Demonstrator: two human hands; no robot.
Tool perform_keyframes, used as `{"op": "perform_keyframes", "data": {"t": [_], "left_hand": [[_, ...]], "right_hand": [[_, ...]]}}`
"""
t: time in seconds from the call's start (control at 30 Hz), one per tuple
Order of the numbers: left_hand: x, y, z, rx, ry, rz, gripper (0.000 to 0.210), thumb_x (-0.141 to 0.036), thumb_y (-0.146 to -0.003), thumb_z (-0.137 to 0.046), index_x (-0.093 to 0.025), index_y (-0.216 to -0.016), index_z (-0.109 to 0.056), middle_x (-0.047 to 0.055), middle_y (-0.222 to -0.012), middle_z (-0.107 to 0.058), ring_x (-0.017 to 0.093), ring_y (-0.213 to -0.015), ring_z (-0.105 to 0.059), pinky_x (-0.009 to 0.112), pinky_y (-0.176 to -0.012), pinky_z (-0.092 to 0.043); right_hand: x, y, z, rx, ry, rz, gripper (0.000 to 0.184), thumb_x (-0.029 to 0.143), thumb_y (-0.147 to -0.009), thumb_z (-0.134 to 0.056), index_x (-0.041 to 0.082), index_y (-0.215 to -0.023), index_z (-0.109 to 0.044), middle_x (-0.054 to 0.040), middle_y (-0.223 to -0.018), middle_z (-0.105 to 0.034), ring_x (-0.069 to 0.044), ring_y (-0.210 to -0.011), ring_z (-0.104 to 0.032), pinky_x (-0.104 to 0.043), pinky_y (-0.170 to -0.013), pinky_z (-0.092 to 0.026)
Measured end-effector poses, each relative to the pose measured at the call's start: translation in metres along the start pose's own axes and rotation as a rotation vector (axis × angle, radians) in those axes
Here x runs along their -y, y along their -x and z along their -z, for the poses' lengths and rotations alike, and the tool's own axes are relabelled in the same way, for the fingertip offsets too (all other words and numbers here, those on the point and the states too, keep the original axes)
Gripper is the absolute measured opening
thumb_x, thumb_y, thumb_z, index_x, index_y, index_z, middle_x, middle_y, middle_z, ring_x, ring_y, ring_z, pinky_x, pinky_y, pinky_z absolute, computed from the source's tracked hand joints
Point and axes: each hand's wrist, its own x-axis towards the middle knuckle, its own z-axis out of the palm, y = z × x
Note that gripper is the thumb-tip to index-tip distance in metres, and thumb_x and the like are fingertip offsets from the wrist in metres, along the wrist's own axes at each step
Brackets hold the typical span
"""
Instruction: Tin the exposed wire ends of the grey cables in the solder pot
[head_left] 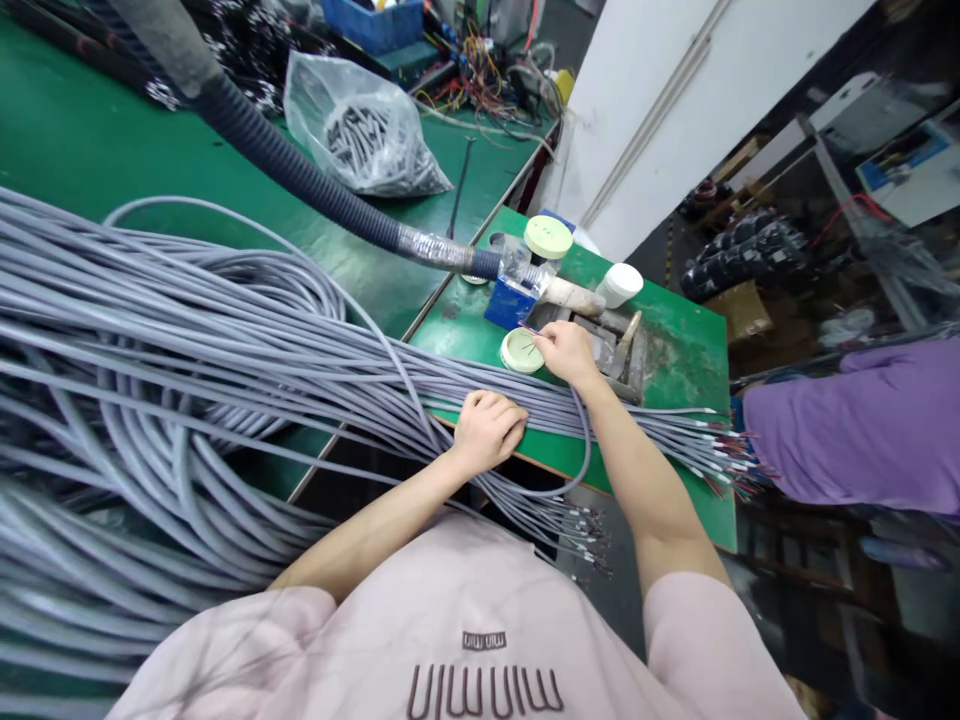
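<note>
My right hand (566,352) is closed in a pinch on the stripped end of a grey cable, its thin coloured wires pointing left over a shallow pale-green dish (513,362). From that hand the cable (588,440) loops down past the bench's near edge. My left hand (489,432) rests with curled fingers on a thick bundle of grey cables (555,418); its fingertips are partly hidden. Just beyond my right hand lies a dirty metal-framed tray (636,372) with a flat tool (624,345) in it. A hose nozzle (574,296) ends above this tray.
A ribbed hose (300,180) crosses the green bench to a blue box (510,303). Behind stand a jar with a pale-yellow lid (548,237) and a white cup (621,284). Farther back is a clear bag of grey pieces (367,140). A person's purple sleeve (862,420) is at right.
</note>
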Motion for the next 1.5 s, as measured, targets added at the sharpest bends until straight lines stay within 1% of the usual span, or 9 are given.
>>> {"op": "perform_keyframes", "data": {"t": [0.3,0.43,0.57,0.63,0.7,0.83,0.93,1.27,1.5], "left_hand": [[0.002,0.001,-0.003,0.015,0.017,0.014,0.017,-0.023,-0.086,-0.051,-0.024,-0.093,-0.066,0.003,-0.087,-0.072,0.019,-0.087,-0.059,0.039,-0.086,-0.032],[0.002,0.001,-0.002,0.009,0.014,0.006,0.017,-0.023,-0.087,-0.050,-0.023,-0.093,-0.066,0.003,-0.086,-0.072,0.019,-0.087,-0.059,0.038,-0.086,-0.032],[0.002,0.001,-0.002,0.003,0.023,-0.004,0.016,-0.023,-0.086,-0.050,-0.024,-0.092,-0.066,0.003,-0.086,-0.072,0.018,-0.086,-0.060,0.038,-0.085,-0.032],[0.002,0.000,-0.002,0.004,0.022,0.000,0.016,-0.023,-0.086,-0.050,-0.024,-0.092,-0.066,0.003,-0.086,-0.072,0.018,-0.086,-0.060,0.038,-0.086,-0.032],[0.002,0.000,-0.001,0.002,0.006,0.001,0.016,-0.023,-0.087,-0.050,-0.024,-0.091,-0.066,0.003,-0.086,-0.072,0.019,-0.086,-0.059,0.038,-0.086,-0.032],[0.001,-0.001,-0.001,-0.030,-0.023,-0.029,0.015,-0.021,-0.086,-0.052,-0.023,-0.091,-0.066,0.003,-0.086,-0.072,0.019,-0.084,-0.059,0.038,-0.085,-0.033],[0.001,-0.001,-0.002,-0.057,-0.046,-0.053,0.014,-0.021,-0.085,-0.053,-0.023,-0.090,-0.066,0.002,-0.085,-0.072,0.018,-0.084,-0.060,0.037,-0.085,-0.034],[0.000,-0.002,-0.002,-0.083,-0.101,-0.082,0.011,-0.021,-0.085,-0.055,-0.022,-0.089,-0.065,0.000,-0.084,-0.072,0.017,-0.084,-0.060,0.036,-0.084,-0.035],[0.000,-0.002,-0.002,-0.094,-0.100,-0.092,0.010,-0.021,-0.085,-0.056,-0.022,-0.090,-0.064,0.000,-0.084,-0.072,0.017,-0.084,-0.060,0.036,-0.083,-0.035]], "right_hand": [[0.005,-0.003,-0.002,0.059,0.093,0.019,0.024,0.029,-0.082,-0.050,0.017,-0.078,-0.070,-0.0089,-0.086,-0.071,-0.022,-0.080,-0.061,-0.030,-0.066,-0.036],[0.001,0.000,0.008,0.015,0.063,0.042,0.024,0.029,-0.083,-0.051,0.016,-0.077,-0.070,-0.0085,-0.083,-0.070,-0.022,-0.079,-0.060,-0.030,-0.065,-0.034],[-0.023,0.009,0.032,-0.102,0.083,0.079,0.025,0.030,-0.084,-0.049,0.016,-0.076,-0.069,-0.0091,-0.080,-0.068,-0.022,-0.080,-0.057,-0.032,-0.068,-0.034],[-0.042,0.013,0.041,-0.137,0.139,0.056,0.025,0.030,-0.084,-0.049,0.016,-0.076,-0.069,-0.0097,-0.080,-0.067,-0.023,-0.081,-0.056,-0.033,-0.070,-0.034],[-0.062,0.015,0.044,-0.139,0.202,0.015,0.025,0.029,-0.085,-0.049,0.016,-0.077,-0.068,-0.0107,-0.082,-0.066,-0.024,-0.083,-0.054,-0.035,-0.071,-0.033],[-0.094,0.015,0.035,-0.080,0.286,-0.064,0.026,0.030,-0.086,-0.048,0.014,-0.081,-0.068,-0.0135,-0.086,-0.065,-0.027,-0.087,-0.052,-0.036,-0.071,-0.032],[-0.105,0.013,0.026,-0.047,0.313,-0.094,0.027,0.030,-0.086,-0.047,0.013,-0.085,-0.068,-0.0147,-0.091,-0.065,-0.027,-0.091,-0.052,-0.036,-0.071,-0.031],[-0.106,0.007,0.018,0.019,0.384,-0.083,0.030,0.031,-0.088,-0.043,0.013,-0.089,-0.068,-0.0157,-0.094,-0.066,-0.029,-0.094,-0.051,-0.036,-0.071,-0.029],[-0.105,0.005,0.014,0.061,0.422,-0.083,0.030,0.029,-0.087,-0.043,0.012,-0.087,-0.068,-0.0170,-0.093,-0.066,-0.029,-0.092,-0.052,-0.036,-0.070,-0.029]]}}
